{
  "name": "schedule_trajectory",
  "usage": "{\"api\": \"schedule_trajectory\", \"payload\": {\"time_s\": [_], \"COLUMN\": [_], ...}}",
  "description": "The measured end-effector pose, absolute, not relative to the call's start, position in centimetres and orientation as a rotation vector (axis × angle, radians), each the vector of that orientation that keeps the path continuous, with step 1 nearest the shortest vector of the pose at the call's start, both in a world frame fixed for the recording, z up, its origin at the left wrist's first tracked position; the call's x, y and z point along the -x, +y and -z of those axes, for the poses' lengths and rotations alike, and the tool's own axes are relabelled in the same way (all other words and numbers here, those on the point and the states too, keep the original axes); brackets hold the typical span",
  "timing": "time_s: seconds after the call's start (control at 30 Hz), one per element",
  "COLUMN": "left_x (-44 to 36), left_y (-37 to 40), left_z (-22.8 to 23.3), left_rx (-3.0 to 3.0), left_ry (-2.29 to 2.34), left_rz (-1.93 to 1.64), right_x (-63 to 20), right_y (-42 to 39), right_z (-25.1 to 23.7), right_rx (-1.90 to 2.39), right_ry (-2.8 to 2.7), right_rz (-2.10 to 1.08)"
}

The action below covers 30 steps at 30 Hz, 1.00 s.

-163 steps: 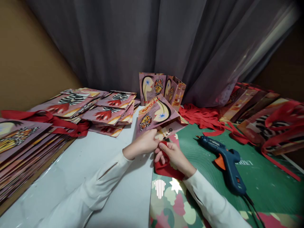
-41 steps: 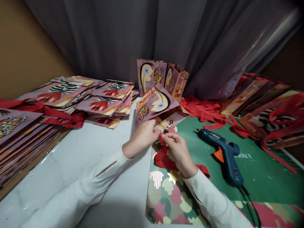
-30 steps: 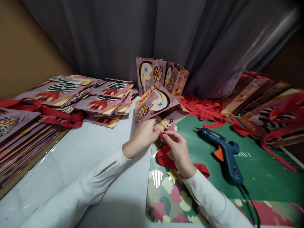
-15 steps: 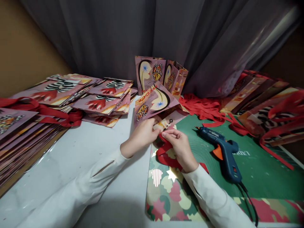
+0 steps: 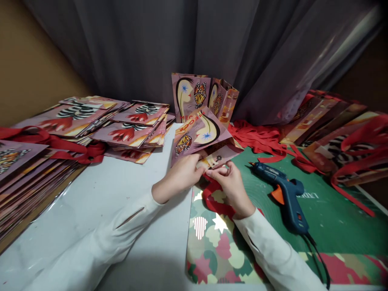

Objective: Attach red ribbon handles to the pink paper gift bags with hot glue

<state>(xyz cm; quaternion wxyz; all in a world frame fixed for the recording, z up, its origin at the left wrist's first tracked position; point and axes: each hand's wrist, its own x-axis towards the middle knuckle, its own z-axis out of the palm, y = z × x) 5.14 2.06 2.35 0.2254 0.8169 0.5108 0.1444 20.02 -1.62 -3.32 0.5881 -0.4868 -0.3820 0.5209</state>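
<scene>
A printed paper gift bag (image 5: 197,135) with a drawn face and a butterfly lies tilted in front of me, its opening turned toward me. My left hand (image 5: 183,173) is closed on the bag's near edge, thumb outside and some fingers hidden inside. Pinched between the thumb and fingers of my right hand (image 5: 233,184) is a red ribbon (image 5: 212,198), held against the bag's rim. The ribbon loops down below the right hand and passes under the wrist. Both hands' fingertips are close together at the rim.
A blue glue gun (image 5: 283,190) with an orange trigger lies on the green mat (image 5: 333,214) at right. Behind it are a heap of red ribbon (image 5: 257,135) and finished-looking bags (image 5: 342,121). Flat bags (image 5: 130,129) are stacked at left. Two upright bags (image 5: 190,95) stand by the curtain (image 5: 169,44).
The bag has turned and shifted slightly right and down, showing more of its opening. My right fingers have moved a little along the rim with the ribbon; the left hand keeps its hold.
</scene>
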Motion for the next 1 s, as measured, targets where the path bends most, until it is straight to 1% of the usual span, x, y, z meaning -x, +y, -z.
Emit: {"api": "schedule_trajectory", "payload": {"time_s": [0.37, 0.53, 0.77, 1.0], "left_x": [-5.1, -4.5, -4.5, -4.9], "left_y": [1.1, 1.4, 1.9, 1.6], "left_z": [-2.4, -2.1, -1.4, -1.7], "left_rx": [-2.475, -2.406, -2.336, -2.312], "left_ry": [1.392, 1.355, 1.426, 1.478], "left_rz": [-0.125, -0.166, -0.195, -0.201], "right_x": [-18.7, -18.4, -18.8, -18.7], "right_y": [-1.7, -2.0, -2.0, -1.9], "right_z": [4.5, 4.1, 3.9, 4.7], "right_rx": [1.114, 1.072, 1.127, 1.109], "right_ry": [-0.863, -0.849, -1.011, -0.948], "right_rz": [-1.215, -1.236, -1.433, -1.350]}}
